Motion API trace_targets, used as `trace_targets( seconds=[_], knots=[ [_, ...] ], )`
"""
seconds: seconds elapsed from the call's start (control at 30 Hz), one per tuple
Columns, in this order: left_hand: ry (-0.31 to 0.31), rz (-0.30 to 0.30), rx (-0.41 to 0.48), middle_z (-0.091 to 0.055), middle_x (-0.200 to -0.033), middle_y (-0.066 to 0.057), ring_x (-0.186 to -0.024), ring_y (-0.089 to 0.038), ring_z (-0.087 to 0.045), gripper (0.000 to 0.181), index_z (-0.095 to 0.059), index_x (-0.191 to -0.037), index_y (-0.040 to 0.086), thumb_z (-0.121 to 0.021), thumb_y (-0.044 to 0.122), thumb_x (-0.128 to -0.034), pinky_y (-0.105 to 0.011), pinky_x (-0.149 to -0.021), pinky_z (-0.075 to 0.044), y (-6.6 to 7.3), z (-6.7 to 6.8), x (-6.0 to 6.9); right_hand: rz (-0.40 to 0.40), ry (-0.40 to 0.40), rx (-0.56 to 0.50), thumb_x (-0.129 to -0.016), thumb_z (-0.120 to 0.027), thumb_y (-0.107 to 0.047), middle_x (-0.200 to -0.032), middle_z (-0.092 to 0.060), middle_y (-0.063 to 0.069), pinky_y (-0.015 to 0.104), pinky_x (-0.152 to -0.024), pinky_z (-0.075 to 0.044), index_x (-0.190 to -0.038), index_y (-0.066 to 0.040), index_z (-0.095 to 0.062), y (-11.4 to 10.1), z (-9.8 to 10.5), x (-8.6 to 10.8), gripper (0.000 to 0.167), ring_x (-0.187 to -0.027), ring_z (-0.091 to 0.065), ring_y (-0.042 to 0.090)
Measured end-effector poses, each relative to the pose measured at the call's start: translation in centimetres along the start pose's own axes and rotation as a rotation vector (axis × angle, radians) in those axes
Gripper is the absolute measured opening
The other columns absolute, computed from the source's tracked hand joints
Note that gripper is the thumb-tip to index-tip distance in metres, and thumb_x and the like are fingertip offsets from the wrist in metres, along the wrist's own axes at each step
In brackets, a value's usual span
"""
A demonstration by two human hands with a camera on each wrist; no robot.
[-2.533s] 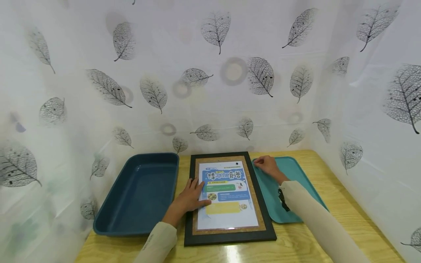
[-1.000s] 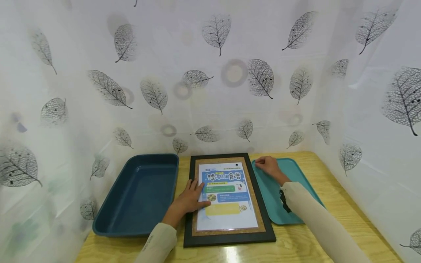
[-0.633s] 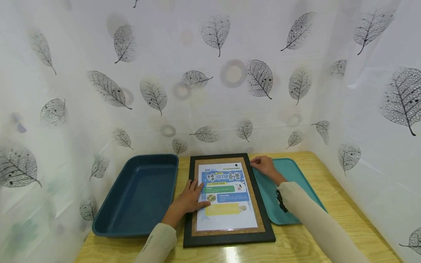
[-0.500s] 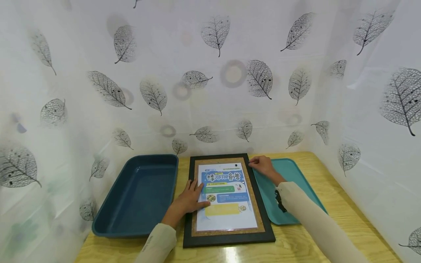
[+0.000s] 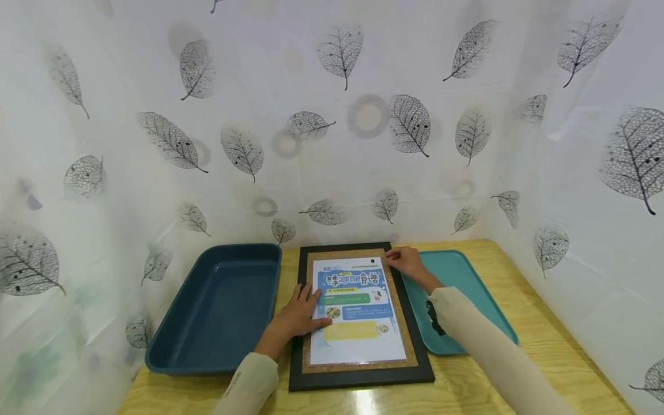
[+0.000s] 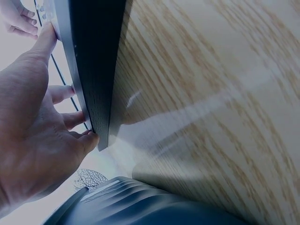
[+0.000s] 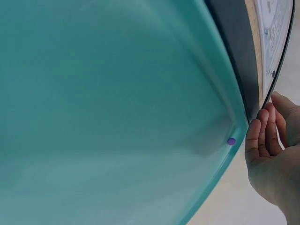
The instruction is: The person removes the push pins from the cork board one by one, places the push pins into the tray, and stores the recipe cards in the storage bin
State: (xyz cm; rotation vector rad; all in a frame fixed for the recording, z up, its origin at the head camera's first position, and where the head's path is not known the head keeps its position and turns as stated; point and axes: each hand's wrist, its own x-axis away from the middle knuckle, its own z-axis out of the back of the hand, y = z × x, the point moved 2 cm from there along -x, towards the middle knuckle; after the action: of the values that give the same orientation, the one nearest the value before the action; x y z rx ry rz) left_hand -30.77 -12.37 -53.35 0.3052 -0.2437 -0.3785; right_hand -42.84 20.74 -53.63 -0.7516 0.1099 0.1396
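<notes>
My left hand (image 5: 297, 314) rests across the left side of a black-framed cork board (image 5: 363, 377), its fingers and thumb spread on a printed poster (image 5: 358, 349). In the left wrist view, fingertips (image 6: 76, 120) touch the frame's edge. My right hand (image 5: 408, 262) is at the board's upper right, just beside the poster's corner. Its thumb and fingertips come together in a pinch; what lies between them is hidden. A small dark round tack (image 7: 273, 73) shows on the poster near that corner.
A teal tray (image 5: 469, 302) lies right of the board, partly under my right arm. A small purple piece (image 7: 231, 141) sits in its corner. A deep blue bin (image 5: 220, 305) stands to the left on the wooden table (image 5: 456, 389). Leaf-printed sheeting (image 5: 332, 167) encloses the table.
My right hand has moved left from the tray's upper left corner, over the frame, to the poster's upper right corner, fingertips still together. The left hand has stayed in place.
</notes>
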Motion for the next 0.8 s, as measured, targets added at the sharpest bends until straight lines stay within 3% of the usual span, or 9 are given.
trace_targets(
  seconds=[0.37,0.8],
  knots=[
    [-0.001,0.008,0.007,-0.018,-0.170,-0.022,-0.156,-0.048,-0.010,0.092,-0.032,-0.164,0.009,-0.067,0.061,-0.0954,-0.062,-0.120,-0.027,0.1,0.1,0.0,0.045,-0.035,0.005,-0.094,-0.076,-0.011,-0.099,-0.077,0.018,0.042,-0.076,-0.060,-0.109,0.006,-0.077,-1.0,-0.8,-0.1,0.023,-0.090,-0.073,0.031],
    [0.001,0.005,0.011,-0.017,-0.171,-0.022,-0.156,-0.048,-0.010,0.093,-0.032,-0.164,0.009,-0.066,0.062,-0.0953,-0.062,-0.120,-0.027,-0.1,0.0,0.0,0.004,-0.084,0.085,-0.092,-0.080,-0.016,-0.097,-0.077,0.009,0.036,-0.075,-0.058,-0.110,-0.002,-0.079,-1.5,-1.8,-0.3,0.022,-0.085,-0.071,0.020]
  ],
)
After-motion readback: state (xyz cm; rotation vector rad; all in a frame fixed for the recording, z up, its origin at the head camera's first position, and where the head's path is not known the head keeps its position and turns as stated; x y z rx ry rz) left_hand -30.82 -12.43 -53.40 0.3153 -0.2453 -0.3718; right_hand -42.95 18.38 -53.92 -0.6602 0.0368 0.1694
